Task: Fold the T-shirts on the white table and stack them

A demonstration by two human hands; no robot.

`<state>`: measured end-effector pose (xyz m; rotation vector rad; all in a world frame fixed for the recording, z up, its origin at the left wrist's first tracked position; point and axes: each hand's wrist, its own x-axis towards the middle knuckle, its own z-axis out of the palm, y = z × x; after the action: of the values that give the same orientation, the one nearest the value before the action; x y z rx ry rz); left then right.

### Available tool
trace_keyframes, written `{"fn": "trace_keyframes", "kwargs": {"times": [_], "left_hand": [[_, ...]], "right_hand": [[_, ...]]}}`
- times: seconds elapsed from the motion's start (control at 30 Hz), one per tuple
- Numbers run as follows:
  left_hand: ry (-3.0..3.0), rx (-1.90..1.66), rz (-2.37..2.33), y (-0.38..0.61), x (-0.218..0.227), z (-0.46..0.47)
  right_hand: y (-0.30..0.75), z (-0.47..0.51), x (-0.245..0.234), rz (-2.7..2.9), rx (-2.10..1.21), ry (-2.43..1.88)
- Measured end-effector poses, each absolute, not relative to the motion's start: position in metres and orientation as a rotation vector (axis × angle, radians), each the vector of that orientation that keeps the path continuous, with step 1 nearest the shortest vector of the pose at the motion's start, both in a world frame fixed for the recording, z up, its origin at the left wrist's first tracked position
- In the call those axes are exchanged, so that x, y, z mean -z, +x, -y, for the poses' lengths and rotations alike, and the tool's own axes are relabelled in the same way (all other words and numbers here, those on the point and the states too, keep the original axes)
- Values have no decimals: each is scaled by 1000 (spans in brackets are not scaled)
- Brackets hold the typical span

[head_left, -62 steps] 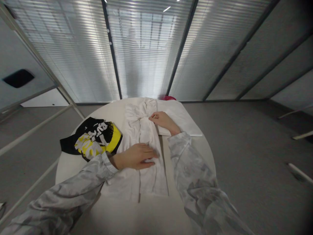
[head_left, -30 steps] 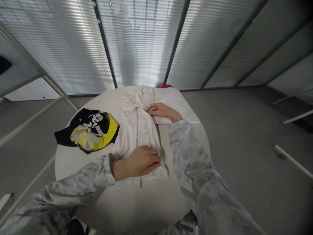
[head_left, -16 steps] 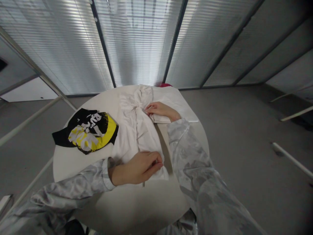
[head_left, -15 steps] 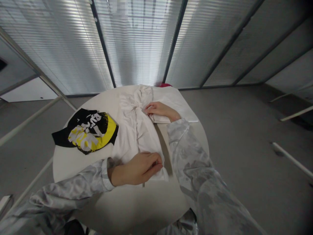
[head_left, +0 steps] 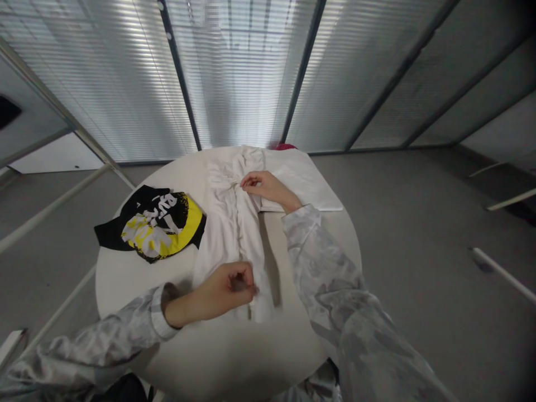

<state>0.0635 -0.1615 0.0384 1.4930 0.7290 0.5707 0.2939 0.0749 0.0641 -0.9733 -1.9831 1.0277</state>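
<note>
A white garment (head_left: 232, 223) lies lengthwise down the middle of a round white table (head_left: 134, 279), folded into a narrow strip. My left hand (head_left: 224, 287) is closed, pinching the garment's right edge near its near end and drawing it leftward over the rest. My right hand (head_left: 262, 184) is closed too, pinching the same edge near the bunched far end. Both arms wear grey camouflage sleeves.
A black, yellow and white printed shirt (head_left: 154, 223) lies on the table's left side. A folded white cloth (head_left: 305, 184) sits at the far right, with something red (head_left: 285, 147) behind it. Frosted glass partitions stand beyond the table, and grey floor surrounds it.
Both hands went from lying flat on the garment to pinching its right edge. They pulled that edge leftward, so the garment is narrower.
</note>
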Motion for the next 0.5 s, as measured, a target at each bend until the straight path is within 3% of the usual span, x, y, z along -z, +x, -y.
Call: {"fn": "trace_keyframes", "kwargs": {"times": [0.2,0.5], "left_hand": [[1273,-525,-716,57,-29,172],[2129,-323,-638,34,-68,181]], "right_hand": [[281,-70,-52,1983,-1069,-967],[298,-76,-45,2269,-886,-987]]}}
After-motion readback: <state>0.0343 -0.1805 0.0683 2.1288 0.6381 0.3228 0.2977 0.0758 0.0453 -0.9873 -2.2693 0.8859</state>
